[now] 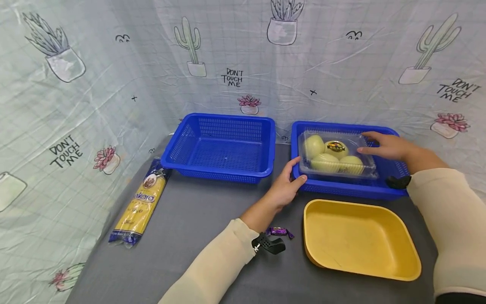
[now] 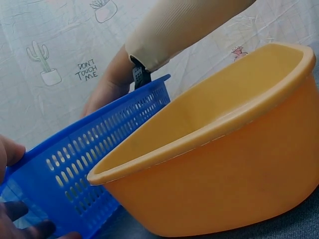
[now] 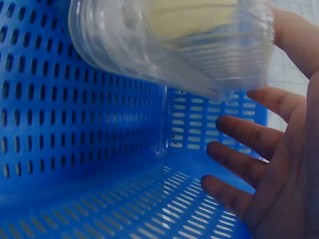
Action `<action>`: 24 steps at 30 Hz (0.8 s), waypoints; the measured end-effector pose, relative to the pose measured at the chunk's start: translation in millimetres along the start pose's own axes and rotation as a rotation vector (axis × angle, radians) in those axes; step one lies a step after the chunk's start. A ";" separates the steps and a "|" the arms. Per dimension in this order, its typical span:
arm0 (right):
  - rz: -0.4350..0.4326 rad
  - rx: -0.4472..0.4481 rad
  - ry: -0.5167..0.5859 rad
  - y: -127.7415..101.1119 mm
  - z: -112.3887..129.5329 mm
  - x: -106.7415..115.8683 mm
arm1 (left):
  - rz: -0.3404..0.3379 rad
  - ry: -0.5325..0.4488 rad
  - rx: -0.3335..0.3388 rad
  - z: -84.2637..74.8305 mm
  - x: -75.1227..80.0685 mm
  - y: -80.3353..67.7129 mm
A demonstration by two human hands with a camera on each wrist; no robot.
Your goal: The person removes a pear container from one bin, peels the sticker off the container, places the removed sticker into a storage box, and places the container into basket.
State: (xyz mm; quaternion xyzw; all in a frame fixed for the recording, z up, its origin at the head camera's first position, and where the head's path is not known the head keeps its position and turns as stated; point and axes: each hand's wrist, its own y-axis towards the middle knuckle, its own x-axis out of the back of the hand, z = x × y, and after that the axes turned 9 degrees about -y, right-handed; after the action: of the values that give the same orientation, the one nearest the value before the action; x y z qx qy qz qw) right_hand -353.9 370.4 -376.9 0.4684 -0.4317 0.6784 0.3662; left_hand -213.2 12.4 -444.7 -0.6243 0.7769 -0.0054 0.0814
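A clear plastic box [image 1: 336,158] of several pale yellow fruits sits in the right blue basket [image 1: 391,169]. In the right wrist view the clear box [image 3: 164,45] hangs tilted above the basket's floor [image 3: 124,199]. My left hand [image 1: 290,181] grips the basket's near left corner, thumb up by the box's corner. In the left wrist view its thumb [image 2: 10,152] lies over the basket's rim [image 2: 94,129] and its fingers [image 2: 25,226] lie below. My right hand [image 1: 381,145] rests on the box's far right end, its fingers [image 3: 244,134] straight and spread.
An empty blue basket [image 1: 222,147] stands to the left. An empty yellow tray [image 1: 360,238] lies in front of the right basket. A yellow pasta packet [image 1: 140,202] lies at the far left, and a small purple sweet [image 1: 279,231] by my left wrist. A printed cloth hangs behind.
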 end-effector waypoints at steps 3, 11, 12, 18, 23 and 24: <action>0.021 -0.015 0.057 2.9 1.5 -3.2 | -0.002 0.008 -0.003 0.1 0.8 -0.5; 0.046 -0.040 0.196 6.2 0.7 -12.9 | -0.009 0.019 0.018 -0.9 -1.3 -2.4; 0.056 -0.042 0.218 6.4 0.2 -13.8 | -0.007 0.021 0.016 -1.0 -1.2 -2.1; 0.130 -0.043 0.337 8.5 -4.0 -22.1 | -0.011 0.038 0.022 0.9 -0.7 -2.3; 0.173 -0.021 0.465 11.5 -7.7 -24.9 | -0.009 0.052 0.017 0.9 -0.1 -2.0; 0.175 -0.011 0.490 12.4 -8.2 -25.1 | -0.009 0.055 0.014 0.7 0.1 -2.0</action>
State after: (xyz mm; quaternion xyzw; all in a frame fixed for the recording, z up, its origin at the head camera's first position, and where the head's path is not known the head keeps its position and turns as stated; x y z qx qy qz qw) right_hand -360.3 371.3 -405.4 0.2487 -0.3728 0.7983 0.4024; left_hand -211.1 11.9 -445.2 -0.6269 0.7759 -0.0285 0.0646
